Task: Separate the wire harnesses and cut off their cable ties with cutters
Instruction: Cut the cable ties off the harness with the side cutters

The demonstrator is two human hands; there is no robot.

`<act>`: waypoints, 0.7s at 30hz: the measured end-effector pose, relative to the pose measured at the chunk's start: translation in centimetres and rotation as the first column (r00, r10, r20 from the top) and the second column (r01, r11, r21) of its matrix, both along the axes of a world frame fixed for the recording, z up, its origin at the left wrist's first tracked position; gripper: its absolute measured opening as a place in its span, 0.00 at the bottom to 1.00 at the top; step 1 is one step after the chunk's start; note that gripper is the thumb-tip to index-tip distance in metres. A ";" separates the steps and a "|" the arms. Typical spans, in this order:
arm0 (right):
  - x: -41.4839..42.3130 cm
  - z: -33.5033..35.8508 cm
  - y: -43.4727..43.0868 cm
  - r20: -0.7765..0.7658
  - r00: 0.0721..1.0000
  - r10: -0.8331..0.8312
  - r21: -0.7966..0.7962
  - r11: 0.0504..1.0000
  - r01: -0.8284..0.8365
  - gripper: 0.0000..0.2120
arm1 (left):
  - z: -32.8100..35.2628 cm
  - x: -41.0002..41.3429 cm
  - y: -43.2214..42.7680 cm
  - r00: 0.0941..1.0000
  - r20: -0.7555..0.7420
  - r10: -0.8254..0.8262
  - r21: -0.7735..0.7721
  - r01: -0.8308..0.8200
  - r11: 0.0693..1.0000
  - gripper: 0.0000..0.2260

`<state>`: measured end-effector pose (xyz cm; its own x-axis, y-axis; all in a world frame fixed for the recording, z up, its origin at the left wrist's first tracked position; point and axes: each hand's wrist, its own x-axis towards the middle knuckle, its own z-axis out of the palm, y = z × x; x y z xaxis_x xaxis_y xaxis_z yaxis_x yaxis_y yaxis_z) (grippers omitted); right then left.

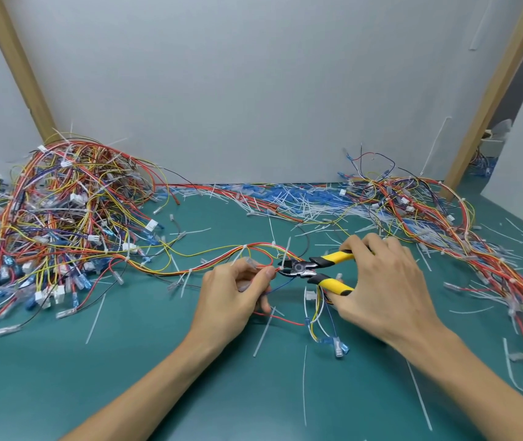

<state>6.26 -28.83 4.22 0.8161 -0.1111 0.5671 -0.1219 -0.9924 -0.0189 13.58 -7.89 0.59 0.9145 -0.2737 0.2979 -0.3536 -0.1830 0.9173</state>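
Cutting step in hand: the cutters [300, 268] have their nose at a white cable tie [283, 265] on the harness [196, 270], mid-table, between the two hands. Left hand [237, 288] pinches the red wires just beside the tie. Right hand [381, 281] is wrapped round the yellow handles, which are spread, so I judge it not yet squeezed. Next move: close on the tie only, keeping wire out of the blades. The harness is thin and floppy, red/yellow/orange, with more ties along it, and trails into the left pile [63, 211]. Tie scraps [301, 198] litter the green mat [158, 361].
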 end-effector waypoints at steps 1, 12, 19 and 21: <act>0.0 0.0 0.0 -0.002 1.000 0.003 0.009 1.000 -0.003 0.23 | 0.0 0.0 0.0 1.000 -0.002 -0.002 -0.003 0.002 1.000 0.09; 0.2 -0.2 -0.1 0.094 0.995 0.017 -0.041 0.999 -0.013 0.20 | 0.2 -0.2 0.0 1.000 -0.010 -0.013 0.014 0.013 1.000 0.10; 0.3 -0.1 -0.6 0.125 0.990 0.065 -0.047 0.997 -0.059 0.17 | 0.1 -0.1 0.0 0.999 -0.037 -0.018 -0.014 0.017 1.000 0.10; 0.3 -0.2 -0.6 0.100 0.992 0.080 -0.046 0.996 -0.076 0.16 | 0.0 0.0 0.0 0.998 -0.056 -0.023 -0.029 0.021 0.999 0.10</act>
